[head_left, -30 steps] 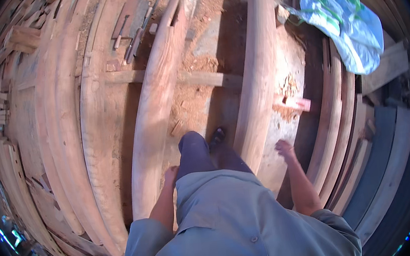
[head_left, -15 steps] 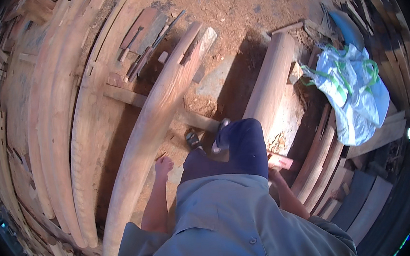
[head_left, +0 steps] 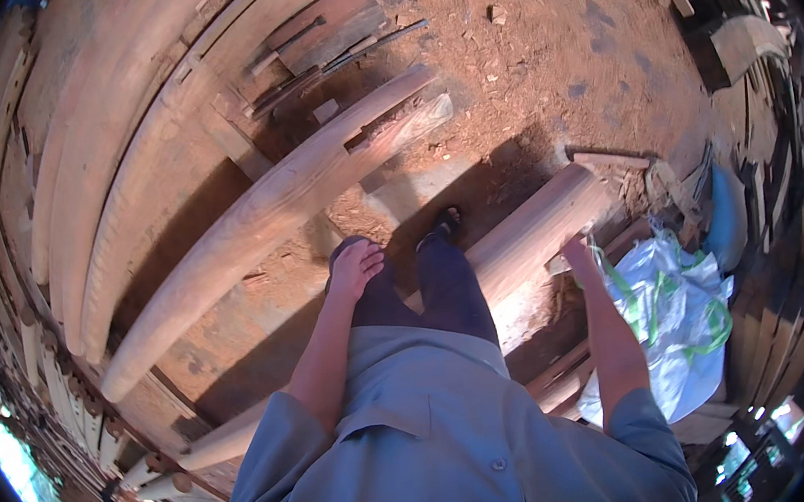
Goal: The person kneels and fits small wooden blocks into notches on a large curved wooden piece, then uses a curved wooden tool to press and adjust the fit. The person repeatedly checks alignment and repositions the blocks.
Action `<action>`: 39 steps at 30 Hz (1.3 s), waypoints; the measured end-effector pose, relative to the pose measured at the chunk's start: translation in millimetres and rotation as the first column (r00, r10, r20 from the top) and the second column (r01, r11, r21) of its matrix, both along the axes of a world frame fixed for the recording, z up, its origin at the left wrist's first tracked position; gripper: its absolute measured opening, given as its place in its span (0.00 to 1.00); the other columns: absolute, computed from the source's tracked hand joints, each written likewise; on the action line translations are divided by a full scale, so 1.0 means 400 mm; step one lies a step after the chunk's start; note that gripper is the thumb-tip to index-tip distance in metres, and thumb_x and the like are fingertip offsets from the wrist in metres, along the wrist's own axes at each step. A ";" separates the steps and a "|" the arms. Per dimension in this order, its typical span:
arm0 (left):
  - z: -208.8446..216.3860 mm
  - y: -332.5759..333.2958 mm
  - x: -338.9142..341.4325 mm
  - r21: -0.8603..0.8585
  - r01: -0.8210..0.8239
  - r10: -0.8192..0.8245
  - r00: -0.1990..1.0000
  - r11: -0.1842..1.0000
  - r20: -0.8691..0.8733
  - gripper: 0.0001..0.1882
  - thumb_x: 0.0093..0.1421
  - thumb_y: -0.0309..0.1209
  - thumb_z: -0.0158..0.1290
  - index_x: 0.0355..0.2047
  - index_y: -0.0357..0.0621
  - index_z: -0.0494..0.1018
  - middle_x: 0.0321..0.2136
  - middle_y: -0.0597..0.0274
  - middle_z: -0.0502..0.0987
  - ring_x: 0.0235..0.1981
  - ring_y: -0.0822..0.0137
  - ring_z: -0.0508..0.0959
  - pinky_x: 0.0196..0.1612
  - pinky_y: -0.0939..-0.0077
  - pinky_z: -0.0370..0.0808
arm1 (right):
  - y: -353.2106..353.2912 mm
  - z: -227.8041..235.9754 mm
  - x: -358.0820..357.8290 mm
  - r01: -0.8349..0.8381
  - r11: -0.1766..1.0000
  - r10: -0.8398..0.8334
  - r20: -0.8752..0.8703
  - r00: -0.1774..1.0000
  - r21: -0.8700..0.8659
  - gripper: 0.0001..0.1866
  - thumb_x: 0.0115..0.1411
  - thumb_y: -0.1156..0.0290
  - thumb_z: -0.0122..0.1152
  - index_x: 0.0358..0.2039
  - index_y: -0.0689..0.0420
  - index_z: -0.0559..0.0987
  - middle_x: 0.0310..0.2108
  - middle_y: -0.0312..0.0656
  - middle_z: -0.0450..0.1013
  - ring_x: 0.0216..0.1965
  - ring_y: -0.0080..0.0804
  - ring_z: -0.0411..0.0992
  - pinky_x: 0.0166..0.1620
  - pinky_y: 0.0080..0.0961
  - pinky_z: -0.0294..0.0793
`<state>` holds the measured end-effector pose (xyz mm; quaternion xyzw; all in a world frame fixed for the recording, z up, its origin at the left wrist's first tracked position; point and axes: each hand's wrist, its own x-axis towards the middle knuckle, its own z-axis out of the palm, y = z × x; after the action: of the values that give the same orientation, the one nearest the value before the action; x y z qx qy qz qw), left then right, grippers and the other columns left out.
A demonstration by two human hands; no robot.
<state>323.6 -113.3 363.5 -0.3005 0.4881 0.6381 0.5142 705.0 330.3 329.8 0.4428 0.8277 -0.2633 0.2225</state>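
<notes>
Log (head_left: 542, 226) right of the legs (head_left: 449, 280), slanting from near middle to far right, with the right hand (head_left: 574, 250) at its right edge near the far end. Impossible to tell whether touching or merely above it; too blurred and foreshortened to read, so grip or emptiness unknown. Left hand (head_left: 357, 262) loosely spread, slightly bent, with nothing visible in it, over the left thigh; contact with the cloth hard to judge. Arms held out from the trunk, probably for balance between two timbers. Slotted log (head_left: 269, 201) to the left, lying across a crosspiece (head_left: 240, 150), presumably to keep clear of the chip-strewn floor (head_left: 549, 69). Gap likely meant as standing room. Chisel-like tool (head_left: 299, 34) on boards (head_left: 336, 37) at far left, perhaps for easy finding. Sack (head_left: 667, 297) at right, partly covered by the right arm (head_left: 618, 346). Hidden from view: near end behind the legs, any support underneath, and the left foot. Depth of the slot (head_left: 366, 137) lost in shadow; outer stacks bent and blurred at the rim.
</notes>
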 end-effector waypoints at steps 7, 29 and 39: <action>0.015 0.417 0.010 0.182 -0.157 0.141 0.985 0.971 0.098 0.14 0.68 0.35 0.52 0.50 0.44 0.71 0.43 0.57 0.79 0.42 0.60 0.81 0.47 0.59 0.80 | 0.486 0.245 -0.806 0.020 0.997 0.004 -0.289 0.957 0.079 0.26 0.64 0.55 0.58 0.56 0.58 0.75 0.41 0.46 0.79 0.43 0.33 0.76 0.49 0.30 0.74; -0.664 1.018 -0.192 -0.418 -0.851 0.925 0.182 0.319 0.335 0.47 0.66 0.63 0.41 0.73 0.45 0.42 0.69 0.46 0.53 0.65 0.46 0.61 0.61 0.46 0.64 | 0.285 -0.591 -1.588 -0.967 0.172 0.985 0.024 0.171 -0.189 0.54 0.47 0.58 0.71 0.71 0.56 0.52 0.71 0.55 0.47 0.71 0.54 0.47 0.69 0.51 0.48; -0.970 1.193 -0.153 -0.514 -0.840 0.948 -0.284 -0.172 0.147 0.33 0.68 0.59 0.38 0.60 0.46 0.63 0.57 0.56 0.68 0.58 0.56 0.67 0.62 0.46 0.60 | 0.278 -0.687 -1.778 -0.755 0.174 0.956 -0.074 0.283 -0.632 0.48 0.54 0.50 0.70 0.68 0.60 0.60 0.63 0.54 0.63 0.65 0.47 0.62 0.65 0.38 0.61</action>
<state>262.5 364.1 -24.5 -0.7654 -0.0069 0.6377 -0.0860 -6.2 441.4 54.9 -0.1629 0.7564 -0.2326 0.5892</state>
